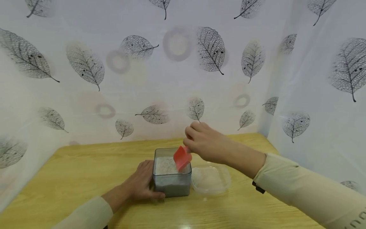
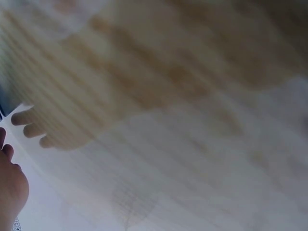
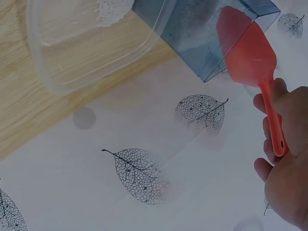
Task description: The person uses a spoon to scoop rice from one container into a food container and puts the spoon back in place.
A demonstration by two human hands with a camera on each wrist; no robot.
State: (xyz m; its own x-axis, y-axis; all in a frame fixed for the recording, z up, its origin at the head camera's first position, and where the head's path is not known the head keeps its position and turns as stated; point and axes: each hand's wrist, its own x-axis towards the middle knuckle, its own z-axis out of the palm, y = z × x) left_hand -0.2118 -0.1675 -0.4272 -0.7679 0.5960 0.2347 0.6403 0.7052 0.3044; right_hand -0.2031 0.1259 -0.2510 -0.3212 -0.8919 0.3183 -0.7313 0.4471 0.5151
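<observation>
Red plastic scoop [image 1: 182,158] sits tilted over the grey-blue square container [image 1: 172,178], blade down at the container's right-rear part, just above or touching the pale granular fill; contact can't be confirmed from the head view. Right wrist view shows the same scoop [image 3: 248,48] with its blade against the container [image 3: 202,33] opening and its thin handle running back into the fingers.

Right hand [image 1: 204,143] pinches the scoop handle, fingers curled round it, knuckles up, hand hovering above the container's right rear corner. In the right wrist view the right hand [image 3: 284,159] has fingertips wrapped on the handle end.

Left hand [image 1: 141,183] rests on the table, palm against the container's left wall, thumb along the front lower edge, fingers lying flat and relaxed rather than clamped. Left wrist view is badly blurred: only fingertips [image 2: 29,127] and part of the palm show, so no grip detail from there.

Container stands upright near the table's centre, partly filled with whitish powder or grain.

Clear shallow plastic tray [image 1: 211,179] lies just right of the container, touching or nearly touching it; a little pale residue shows in it in the right wrist view [image 3: 91,43].

Yellow wood-grain table [image 1: 71,178] carries everything. White leaf-print sheeting [image 1: 211,51] covers the back and side walls. Both forearms are in cream sleeves [image 1: 303,187].
</observation>
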